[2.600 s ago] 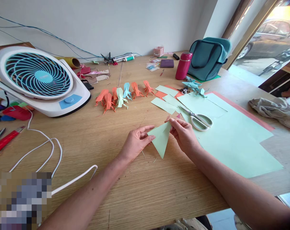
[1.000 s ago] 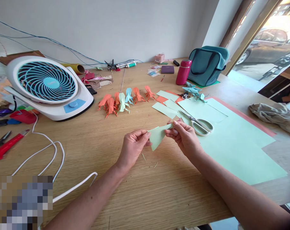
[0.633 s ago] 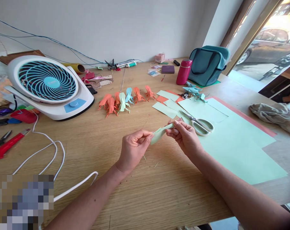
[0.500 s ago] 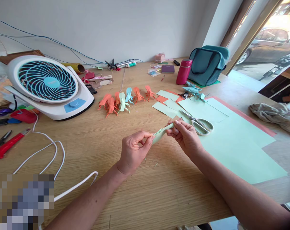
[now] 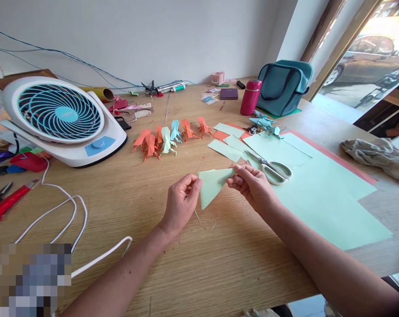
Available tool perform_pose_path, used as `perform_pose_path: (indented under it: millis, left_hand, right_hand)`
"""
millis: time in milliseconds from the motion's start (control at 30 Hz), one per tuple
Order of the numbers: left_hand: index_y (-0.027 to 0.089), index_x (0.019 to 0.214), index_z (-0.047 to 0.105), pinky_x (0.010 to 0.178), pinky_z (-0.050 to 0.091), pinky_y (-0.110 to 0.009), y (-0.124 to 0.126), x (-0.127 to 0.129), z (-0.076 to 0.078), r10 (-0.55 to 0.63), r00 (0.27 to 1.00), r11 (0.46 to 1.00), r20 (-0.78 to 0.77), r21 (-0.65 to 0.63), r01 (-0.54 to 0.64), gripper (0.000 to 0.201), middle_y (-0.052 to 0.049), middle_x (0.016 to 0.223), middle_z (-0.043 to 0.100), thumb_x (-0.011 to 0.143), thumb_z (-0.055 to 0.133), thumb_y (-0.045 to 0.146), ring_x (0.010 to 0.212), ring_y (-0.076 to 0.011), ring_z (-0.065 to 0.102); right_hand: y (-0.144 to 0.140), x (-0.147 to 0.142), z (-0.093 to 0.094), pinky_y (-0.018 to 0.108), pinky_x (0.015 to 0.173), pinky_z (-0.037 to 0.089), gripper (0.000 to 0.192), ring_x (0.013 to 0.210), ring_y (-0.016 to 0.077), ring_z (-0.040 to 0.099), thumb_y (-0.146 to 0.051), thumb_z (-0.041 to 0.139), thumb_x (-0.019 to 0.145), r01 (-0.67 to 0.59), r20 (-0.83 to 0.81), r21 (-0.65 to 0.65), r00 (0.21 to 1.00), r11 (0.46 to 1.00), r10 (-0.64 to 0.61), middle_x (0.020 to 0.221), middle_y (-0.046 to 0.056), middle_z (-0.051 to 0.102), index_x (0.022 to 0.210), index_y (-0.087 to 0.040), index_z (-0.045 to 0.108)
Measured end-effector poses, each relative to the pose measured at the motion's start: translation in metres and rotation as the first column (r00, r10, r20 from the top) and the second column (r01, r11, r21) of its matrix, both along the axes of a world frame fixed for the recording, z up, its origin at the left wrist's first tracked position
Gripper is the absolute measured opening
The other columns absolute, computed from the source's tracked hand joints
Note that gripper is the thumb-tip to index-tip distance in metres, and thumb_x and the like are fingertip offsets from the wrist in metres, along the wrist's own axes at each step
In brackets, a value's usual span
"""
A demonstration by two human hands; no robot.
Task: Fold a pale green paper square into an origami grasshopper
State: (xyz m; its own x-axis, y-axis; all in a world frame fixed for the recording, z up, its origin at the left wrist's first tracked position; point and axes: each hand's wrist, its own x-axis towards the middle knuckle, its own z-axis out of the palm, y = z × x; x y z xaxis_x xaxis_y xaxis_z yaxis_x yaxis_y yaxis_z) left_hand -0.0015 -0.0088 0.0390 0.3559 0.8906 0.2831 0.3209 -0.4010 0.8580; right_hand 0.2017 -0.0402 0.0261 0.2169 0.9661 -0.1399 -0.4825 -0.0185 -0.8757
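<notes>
Between my two hands is a folded piece of pale green paper (image 5: 213, 185), roughly triangular, with one point hanging down. My left hand (image 5: 183, 196) pinches its left corner between thumb and fingers. At its upper right corner my right hand (image 5: 252, 182) grips it the same way. The paper is held above the wooden table (image 5: 146, 259). Just beyond my right hand, scissors (image 5: 276, 171) with pale handles lie on large pale green sheets (image 5: 331, 207). Several folded paper figures (image 5: 149, 145) in orange, blue and green stand behind my left hand.
A white and blue fan (image 5: 64, 119) stands at the left, its white cable (image 5: 77, 202) looping forward. Red-handled pliers (image 5: 11, 204) lie by the left edge. Toward the back right are a pink bottle (image 5: 251, 97), a teal bag (image 5: 283, 90) and a crumpled cloth (image 5: 375, 156).
The folded green paper has turned from nearly edge-on to show its flat triangular face. My left hand has shifted its hold to the paper's left corner; the view has moved slightly.
</notes>
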Motion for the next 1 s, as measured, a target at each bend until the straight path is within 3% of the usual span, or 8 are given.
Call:
perform_pose_path:
  millis: [133,267,400,500,667,767,867,1000]
  left_hand:
    - [0.02,0.071,0.049,0.056,0.028,-0.023,0.015,-0.005,-0.011,0.075,0.996,0.997,-0.044,0.0,-0.075,0.028,0.005,0.061,0.039,0.095,0.05,0.034,0.057,-0.0114,0.036]
    - [0.019,0.092,0.062,0.063,0.037,-0.023,0.028,-0.01,-0.026,0.069,0.979,0.997,-0.191,0.054,-0.06,0.014,0.003,0.069,0.058,0.095,0.051,0.026,0.063,-0.0133,0.05]
    - [0.017,0.116,0.063,0.085,0.048,-0.035,0.027,-0.008,-0.034,0.071,0.92,0.956,-0.385,0.289,0.047,0.025,-0.008,0.098,0.07,0.095,0.05,0.019,0.092,-0.0225,0.063]
    - [0.019,0.126,0.062,0.1,0.048,-0.043,0.018,-0.002,-0.035,-0.041,0.884,0.878,-0.465,0.405,0.254,0.033,-0.011,0.124,0.068,0.099,0.043,0.016,0.117,-0.0255,0.062]
    - [0.014,0.135,0.058,0.112,0.044,-0.049,0.004,0.002,-0.046,-0.235,0.748,0.786,-0.621,0.33,0.522,0.037,-0.015,0.142,0.059,0.1,0.048,0.023,0.136,-0.0299,0.052]
    - [0.012,0.139,0.054,0.114,0.041,-0.05,0.001,-0.001,-0.052,-0.24,0.703,0.778,-0.669,0.301,0.552,0.043,-0.016,0.15,0.05,0.101,0.049,0.03,0.141,-0.0324,0.046]
    - [0.012,0.145,0.047,0.116,0.037,-0.051,-0.001,-0.004,-0.053,-0.242,0.672,0.776,-0.7,0.276,0.567,0.05,-0.016,0.154,0.045,0.102,0.047,0.038,0.144,-0.0329,0.04]
    - [0.015,0.151,0.037,0.119,0.03,-0.052,-0.004,-0.006,-0.05,-0.258,0.627,0.779,-0.735,0.226,0.585,0.06,-0.016,0.159,0.035,0.101,0.047,0.045,0.149,-0.0322,0.032]
  right_hand:
    - [0.001,0.008,0.0,0.024,0.056,0.045,0.032,0.054,0.0098,0.056,-0.049,0.074,0.079,-0.11,0.429,-0.032,0.896,0.993,0.113,0.062,-0.001,0.065,0.07,-0.019,0.066]
    - [-0.005,0.007,-0.002,0.026,0.05,0.03,0.026,0.051,0.0103,0.044,-0.035,0.064,0.082,-0.164,0.893,-0.13,0.408,0.978,0.187,0.057,-0.002,0.058,0.061,-0.02,0.06]
    - [-0.012,-0.001,-0.006,0.027,0.051,0.027,0.023,0.051,0.0124,0.043,-0.024,0.058,0.083,-0.11,0.974,-0.218,0.043,0.97,0.224,0.056,-0.002,0.055,0.061,-0.022,0.057]
    - [-0.013,-0.005,-0.006,0.027,0.052,0.026,0.02,0.053,0.014,0.046,-0.024,0.059,0.084,-0.069,0.967,-0.254,-0.036,0.965,0.252,0.059,0.0,0.059,0.065,-0.022,0.057]
    - [-0.016,-0.002,-0.008,0.028,0.054,0.032,0.009,0.063,0.0173,0.057,-0.028,0.061,0.09,-0.076,0.968,-0.215,-0.145,0.974,0.203,0.076,0.003,0.067,0.083,-0.022,0.062]
    - [-0.026,0.002,-0.013,0.03,0.067,0.044,0.014,0.081,0.0204,0.063,-0.019,0.053,0.095,-0.291,0.984,-0.034,-0.175,0.956,-0.018,0.095,0.009,0.069,0.089,-0.019,0.066]
    - [-0.039,0.009,-0.019,0.035,0.079,0.049,0.026,0.087,0.0211,0.062,-0.014,0.044,0.099,-0.542,0.969,0.072,-0.16,0.837,-0.186,0.107,0.012,0.07,0.094,-0.018,0.068]
    - [-0.051,0.016,-0.024,0.04,0.081,0.053,0.029,0.095,0.0234,0.062,-0.015,0.044,0.101,-0.611,0.968,0.085,-0.138,0.787,-0.212,0.126,0.014,0.068,0.121,-0.017,0.065]
